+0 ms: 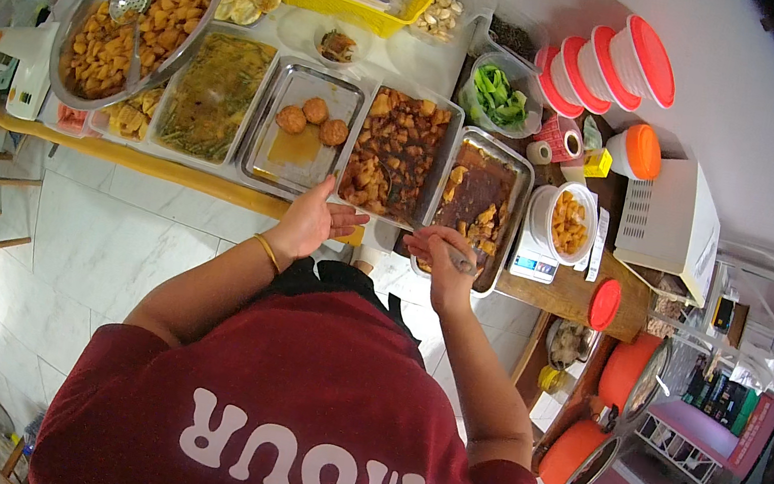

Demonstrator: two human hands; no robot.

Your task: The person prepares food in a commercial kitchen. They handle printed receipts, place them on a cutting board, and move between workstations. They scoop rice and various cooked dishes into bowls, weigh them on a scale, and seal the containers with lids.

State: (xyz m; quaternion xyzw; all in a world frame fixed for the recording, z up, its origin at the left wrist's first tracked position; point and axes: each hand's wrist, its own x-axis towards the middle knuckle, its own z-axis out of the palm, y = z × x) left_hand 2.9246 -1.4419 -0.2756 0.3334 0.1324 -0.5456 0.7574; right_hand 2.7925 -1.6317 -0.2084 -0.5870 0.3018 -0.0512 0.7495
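My right hand (443, 260) grips the handle of a metal spoon (461, 260), whose bowl rests among the braised chunks (402, 146) in a steel tray. My left hand (320, 222) holds nothing; its fingers are spread beside that tray's near left corner. Left of it, three round brown balls (314, 110) lie in a steel tray (261, 173). On the right, another steel tray (523, 188) holds brown sauce and a few pieces. Beyond that, a round plastic tub of orange-brown cubes (569, 224) stands on a digital scale (533, 267).
A steel bowl of cubed food (69, 2) with a slotted ladle (130, 1) stands at far left. Near it are a yellow-green dish (217, 93) and a yellow basket (361, 19). Red-lidded tubs (650, 59), leafy greens (497, 96) and a white appliance (671, 219) stand at right.
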